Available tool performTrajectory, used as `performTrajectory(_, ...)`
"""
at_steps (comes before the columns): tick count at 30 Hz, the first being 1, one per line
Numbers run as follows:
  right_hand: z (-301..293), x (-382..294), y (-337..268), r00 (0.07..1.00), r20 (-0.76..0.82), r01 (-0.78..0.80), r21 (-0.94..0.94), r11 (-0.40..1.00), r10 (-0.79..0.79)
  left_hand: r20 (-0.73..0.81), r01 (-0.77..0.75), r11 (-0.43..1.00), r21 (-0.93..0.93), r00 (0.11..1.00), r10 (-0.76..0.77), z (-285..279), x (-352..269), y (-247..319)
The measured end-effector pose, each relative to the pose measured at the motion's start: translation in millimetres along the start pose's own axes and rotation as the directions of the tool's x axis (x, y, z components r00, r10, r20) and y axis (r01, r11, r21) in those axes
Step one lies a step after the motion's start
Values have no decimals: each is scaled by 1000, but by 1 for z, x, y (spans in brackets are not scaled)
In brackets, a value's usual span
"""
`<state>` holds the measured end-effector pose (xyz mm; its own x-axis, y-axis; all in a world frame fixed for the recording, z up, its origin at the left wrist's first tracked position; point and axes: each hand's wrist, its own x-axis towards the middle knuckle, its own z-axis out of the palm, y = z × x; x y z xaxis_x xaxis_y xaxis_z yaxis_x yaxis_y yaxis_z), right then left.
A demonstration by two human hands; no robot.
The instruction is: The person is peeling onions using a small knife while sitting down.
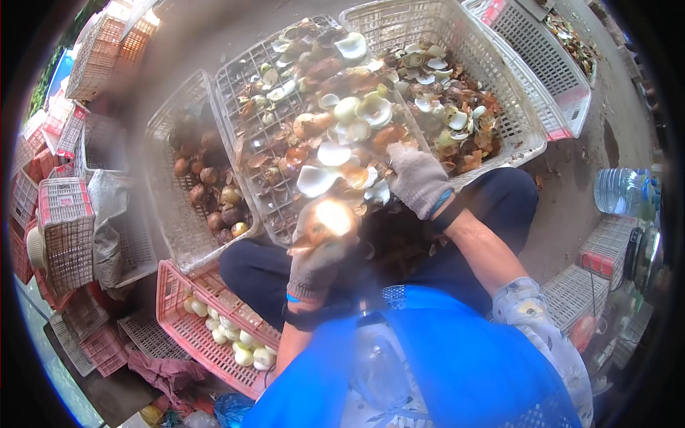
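Observation:
My left hand (316,257), in a grey knit glove, holds a partly peeled onion (327,219) that glares in bright light. My right hand (417,174), gloved too, is at the near right side of a mesh-bottomed crate (227,101) covered with onion skins; its fingertips are by brown peel, and whether they grip anything is unclear. White outer onion layers (316,181) lie between the hands. Left of this crate, unpeeled onions (208,175) sit in a white crate (179,235). Peeled white onions (243,357) lie in a red crate (214,369) at lower left.
A white crate (508,80) of onion scraps stands at the right, with more crates (562,69) beyond. Stacked crates (67,235) line the left side. A clear plastic water bottle (621,191) and further crates (607,241) are at the far right.

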<state>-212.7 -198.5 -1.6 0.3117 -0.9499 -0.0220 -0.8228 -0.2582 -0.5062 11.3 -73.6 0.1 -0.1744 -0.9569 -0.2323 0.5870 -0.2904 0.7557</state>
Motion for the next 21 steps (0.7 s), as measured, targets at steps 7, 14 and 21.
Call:
performTrajectory(7,-21,-14,-22,992,-96,91,130,987,-79,-142,-20,806,-591,987,-80,2,13,5)
performTrajectory(14,-31,-46,-49,998,64,1,399,917,-29,-142,-83,623,-778,989,-46,-13,15,-3)
performTrajectory(21,-48,-50,-72,920,381,-265,436,860,90,-232,-77,905,-419,972,-24,-2,-1,16)
